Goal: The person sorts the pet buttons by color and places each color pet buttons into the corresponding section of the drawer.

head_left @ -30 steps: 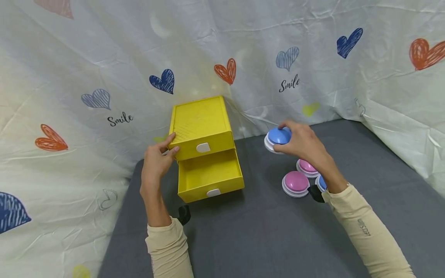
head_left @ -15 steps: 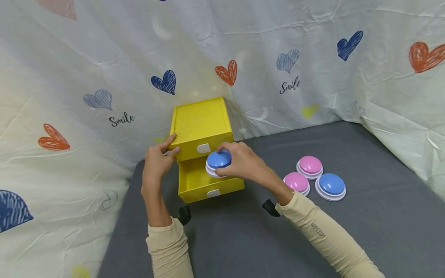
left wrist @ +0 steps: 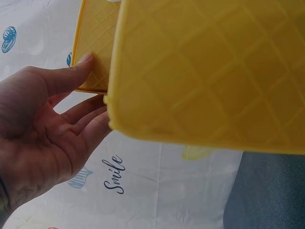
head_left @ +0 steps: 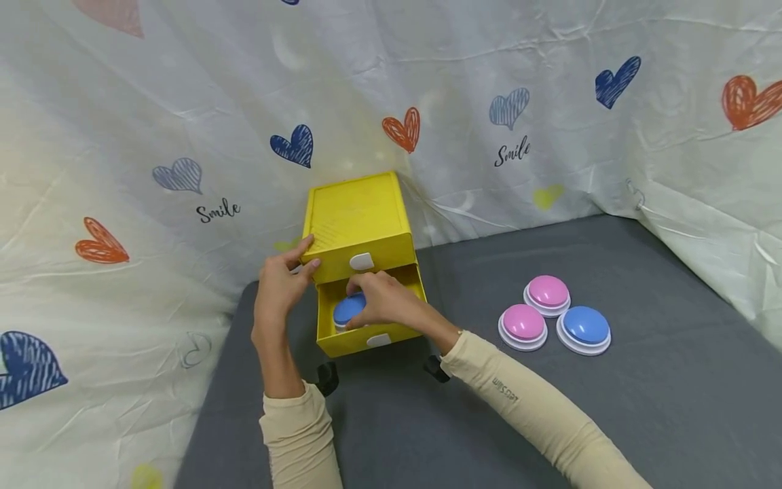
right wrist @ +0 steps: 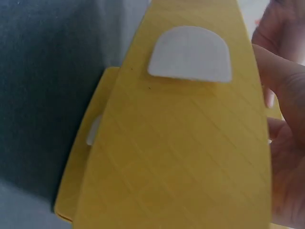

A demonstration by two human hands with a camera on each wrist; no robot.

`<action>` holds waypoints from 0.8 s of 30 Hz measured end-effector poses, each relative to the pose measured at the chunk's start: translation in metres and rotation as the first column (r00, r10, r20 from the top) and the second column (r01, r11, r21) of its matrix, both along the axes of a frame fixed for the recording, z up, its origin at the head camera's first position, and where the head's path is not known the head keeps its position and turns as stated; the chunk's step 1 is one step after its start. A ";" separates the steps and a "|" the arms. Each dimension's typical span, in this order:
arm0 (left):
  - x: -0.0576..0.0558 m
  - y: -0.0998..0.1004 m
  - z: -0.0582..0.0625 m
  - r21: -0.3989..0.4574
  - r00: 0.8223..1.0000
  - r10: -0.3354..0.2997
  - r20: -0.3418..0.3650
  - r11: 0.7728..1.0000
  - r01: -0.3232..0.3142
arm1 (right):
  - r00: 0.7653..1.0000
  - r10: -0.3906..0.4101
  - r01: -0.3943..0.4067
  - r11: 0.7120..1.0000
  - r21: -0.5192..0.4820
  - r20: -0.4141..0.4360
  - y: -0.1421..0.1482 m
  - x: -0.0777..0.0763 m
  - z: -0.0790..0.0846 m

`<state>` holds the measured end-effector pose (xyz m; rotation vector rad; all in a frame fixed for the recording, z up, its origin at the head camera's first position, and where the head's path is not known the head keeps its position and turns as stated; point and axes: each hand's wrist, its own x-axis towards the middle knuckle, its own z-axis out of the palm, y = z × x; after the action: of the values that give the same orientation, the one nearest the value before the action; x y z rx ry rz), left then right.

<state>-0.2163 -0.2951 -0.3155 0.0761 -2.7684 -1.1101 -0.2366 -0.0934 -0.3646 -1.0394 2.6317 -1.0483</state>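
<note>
A yellow two-drawer box (head_left: pixel 357 210) stands on the dark table, its lower drawer (head_left: pixel 348 344) pulled out. My left hand (head_left: pixel 277 285) holds the box's front left corner, thumb on the upper drawer's front; the left wrist view shows the thumb (left wrist: pixel 78 74) there. Inside the lower drawer, at its left part, my right hand (head_left: pixel 387 302) grips a blue dome-topped push button (head_left: pixel 348 310) with a white base. The drawer's front (right wrist: pixel 176 143) hides that button in the right wrist view, where only part of the hand (right wrist: pixel 288 95) shows.
To the right on the table, two pink push buttons (head_left: pixel 523 322) and another blue push button (head_left: pixel 584 326) sit close together. A pale cloth printed with hearts (head_left: pixel 452 170) hangs behind the box and along both sides.
My right hand has carried the blue push button leftward from above the table and lowered it into the open lower drawer. The left hand has stayed at the box's corner.
</note>
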 end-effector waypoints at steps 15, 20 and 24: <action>0.000 0.001 0.000 0.005 1.000 0.023 0.014 1.000 -0.023 | 0.999 0.036 -0.036 0.992 0.119 0.006 -0.011 -0.003 -0.002; 0.000 0.002 -0.001 0.010 0.999 0.026 0.018 1.000 -0.026 | 0.997 0.067 -0.069 0.996 0.063 0.030 -0.002 -0.001 0.000; 0.000 0.000 -0.002 -0.002 0.999 0.035 0.020 0.999 -0.035 | 0.996 0.083 -0.083 0.996 0.025 0.022 0.005 0.004 0.006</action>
<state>-0.2163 -0.2950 -0.3178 0.1364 -2.7748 -1.1041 -0.2322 -0.0883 -0.3589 -1.1152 2.5546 -0.9996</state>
